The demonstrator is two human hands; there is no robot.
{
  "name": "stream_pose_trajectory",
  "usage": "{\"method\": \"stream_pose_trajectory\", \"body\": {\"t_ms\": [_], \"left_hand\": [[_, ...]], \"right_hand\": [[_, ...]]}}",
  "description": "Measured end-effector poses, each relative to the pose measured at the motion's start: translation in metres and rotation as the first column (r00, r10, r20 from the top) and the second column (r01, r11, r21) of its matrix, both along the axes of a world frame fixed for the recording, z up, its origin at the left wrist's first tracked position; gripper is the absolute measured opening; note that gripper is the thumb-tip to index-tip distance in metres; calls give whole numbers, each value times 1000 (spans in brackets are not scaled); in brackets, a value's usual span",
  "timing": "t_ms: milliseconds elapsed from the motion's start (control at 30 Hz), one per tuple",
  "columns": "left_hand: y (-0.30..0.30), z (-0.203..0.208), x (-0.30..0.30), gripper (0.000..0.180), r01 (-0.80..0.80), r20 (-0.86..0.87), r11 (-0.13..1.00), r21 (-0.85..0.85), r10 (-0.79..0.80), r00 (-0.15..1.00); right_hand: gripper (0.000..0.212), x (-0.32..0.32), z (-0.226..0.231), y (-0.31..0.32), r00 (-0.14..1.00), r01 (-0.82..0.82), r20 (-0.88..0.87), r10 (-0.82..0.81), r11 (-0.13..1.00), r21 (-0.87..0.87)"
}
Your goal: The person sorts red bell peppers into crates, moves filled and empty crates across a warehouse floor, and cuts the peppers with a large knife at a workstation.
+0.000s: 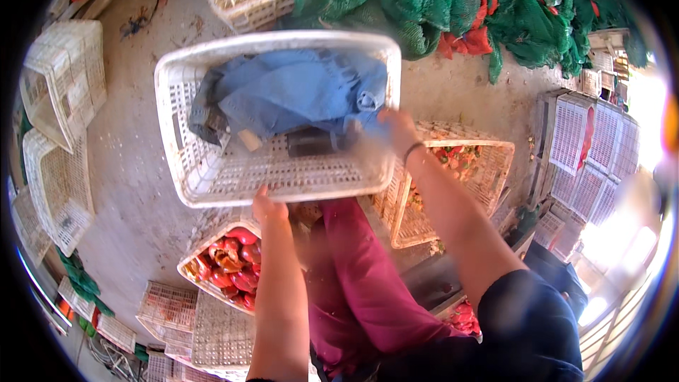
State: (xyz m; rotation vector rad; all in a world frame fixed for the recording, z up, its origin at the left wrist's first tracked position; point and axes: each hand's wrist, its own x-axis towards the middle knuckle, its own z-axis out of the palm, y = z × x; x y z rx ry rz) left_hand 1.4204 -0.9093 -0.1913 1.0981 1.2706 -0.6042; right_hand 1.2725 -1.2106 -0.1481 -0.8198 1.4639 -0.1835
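Observation:
A white perforated plastic crate (283,197) is in front of me, tilted so that its inside shows. A blue denim garment (283,95) lies bunched in it, beside a dark object (311,143) and a small pale block (250,139). My left hand (269,206) is closed on the crate's near rim. My right hand (402,131) is closed over the right rim, next to the garment's edge; its fingertips are partly blurred.
Below the crate stand one crate of red peppers (230,265) and another with pepper scraps (453,159). Empty crates (67,78) lie along the left. Green mesh sacks (417,0) are heaped at the far side. Stacked crates (587,148) line the right.

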Motion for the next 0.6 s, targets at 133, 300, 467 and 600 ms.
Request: {"method": "stream_pose_trajectory", "body": {"t_ms": [133, 300, 467, 600], "left_hand": [[72, -10, 49, 48, 161, 106, 979, -126, -149, 983], [96, 70, 77, 27, 324, 177, 944, -67, -309, 934], [85, 203, 49, 33, 325, 129, 944, -60, -315, 940], [61, 305, 30, 37, 366, 133, 930, -39, -359, 924]], "right_hand": [[12, 20, 23, 44, 998, -61, 16, 64, 987, -149], [17, 26, 118, 83, 983, 145, 119, -142, 989, -22], [22, -10, 241, 96, 981, 175, 92, -171, 984, -40], [27, -29, 319, 92, 935, 249, 274, -225, 967, -56]]}}
